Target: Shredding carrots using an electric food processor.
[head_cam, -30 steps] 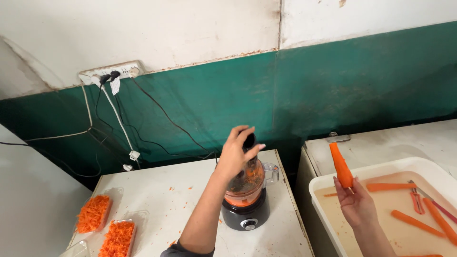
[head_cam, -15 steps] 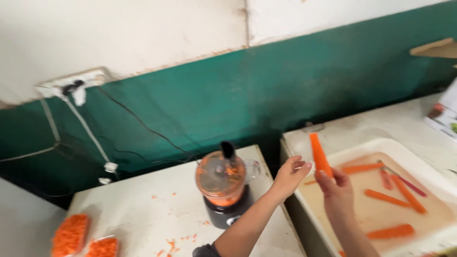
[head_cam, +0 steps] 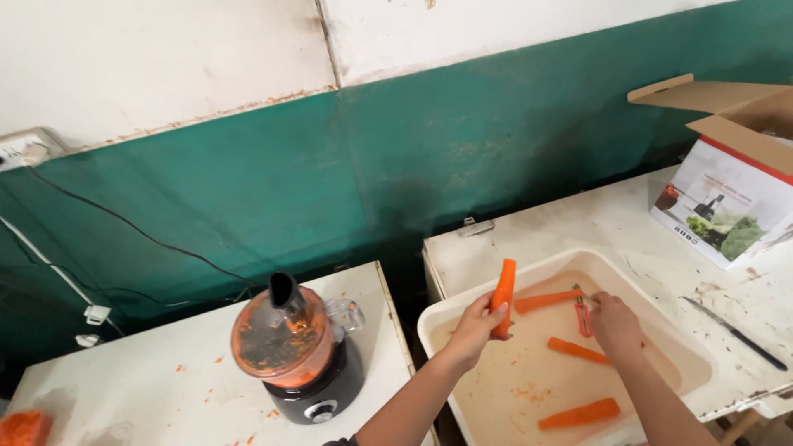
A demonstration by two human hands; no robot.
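My left hand (head_cam: 475, 330) holds a peeled carrot piece (head_cam: 503, 293) upright over the near-left corner of a white plastic tub (head_cam: 698, 363). My right hand (head_cam: 613, 322) reaches into the tub and closes on a red peeler (head_cam: 583, 315). Three more carrot pieces lie in the tub: one (head_cam: 545, 301) by the peeler, one (head_cam: 578, 351) in the middle, one (head_cam: 576, 414) at the front. A food processor (head_cam: 293, 351) with a black base and an orange-smeared clear bowl stands on the left table, apart from both hands.
A knife (head_cam: 733, 333) lies on the white counter right of the tub. An open cardboard appliance box (head_cam: 731, 190) stands at the far right. Grated carrot (head_cam: 23, 427) sits at the lower left corner. Black and white cables (head_cam: 124, 227) run along the green wall.
The view has swung right. My left hand left the processor's pusher and took the carrot piece from my right hand. My right hand dropped into the tub onto the peeler.
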